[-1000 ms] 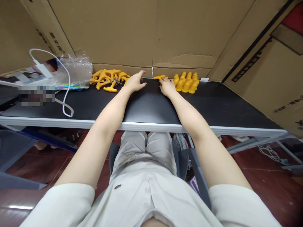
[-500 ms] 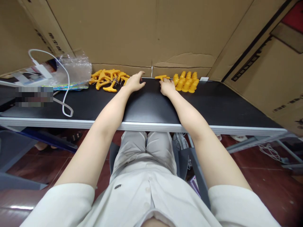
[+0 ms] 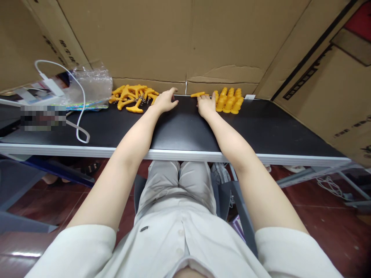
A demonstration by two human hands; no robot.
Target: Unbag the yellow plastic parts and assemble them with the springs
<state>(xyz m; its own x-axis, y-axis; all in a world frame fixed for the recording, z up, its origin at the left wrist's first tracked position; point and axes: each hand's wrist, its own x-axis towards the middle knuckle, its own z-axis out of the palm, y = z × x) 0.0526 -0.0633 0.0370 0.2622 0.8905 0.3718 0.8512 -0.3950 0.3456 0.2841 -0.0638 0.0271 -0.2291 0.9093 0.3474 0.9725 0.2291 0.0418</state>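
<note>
My right hand (image 3: 206,105) lies on the black tabletop (image 3: 179,127), its fingertips touching one loose orange T-shaped part (image 3: 198,94) and its side against a group of orange cap-shaped parts (image 3: 228,101). The fingers look stretched flat, holding nothing. My left hand (image 3: 165,101) rests flat and open on the table, thumb out. It sits just right of a pile of orange T-shaped parts with springs (image 3: 133,97).
Cardboard sheets (image 3: 185,42) wall the table at the back and right. At the far left lie a clear plastic bag (image 3: 92,83), a white charger and cable (image 3: 75,116) and some papers. The table's front edge (image 3: 174,155) runs above my knees.
My right hand has slid a little to the right, against the cap-shaped parts, and the loose T-shaped part shifted slightly with it. The left hand has stayed put.
</note>
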